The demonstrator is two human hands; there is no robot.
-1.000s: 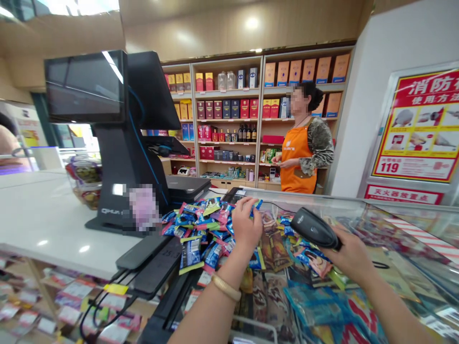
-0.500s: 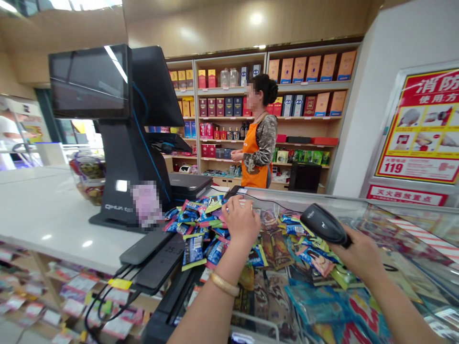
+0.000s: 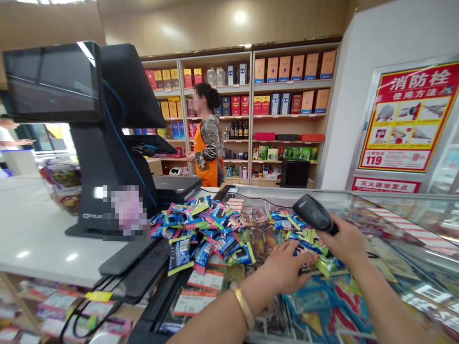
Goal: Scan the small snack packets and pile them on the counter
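My right hand (image 3: pixel 346 241) is wrapped round the handle of a black barcode scanner (image 3: pixel 312 210), its head tilted up to the left over the counter. My left hand (image 3: pixel 285 268), with a gold bangle at the wrist, reaches across to the right-hand group of small snack packets (image 3: pixel 283 220). Its fingers are stretched out at the near edge of that group, and no packet shows in its grasp. A larger pile of blue, pink and green snack packets (image 3: pixel 211 220) lies left of the hand on the glass counter.
A dark checkout terminal (image 3: pixel 118 143) stands on the white counter (image 3: pixel 21 205) at left. Near it lie a phone and cables. Under the glass are blue bags (image 3: pixel 322 306) and price labels (image 3: pixel 206 279). A person in an orange apron (image 3: pixel 207 172) stands by the back shelves.
My left hand has moved right, from the left pile to the right-hand packets. The scanner stays in my right hand. The view has turned right, and the person in the apron appears farther left.
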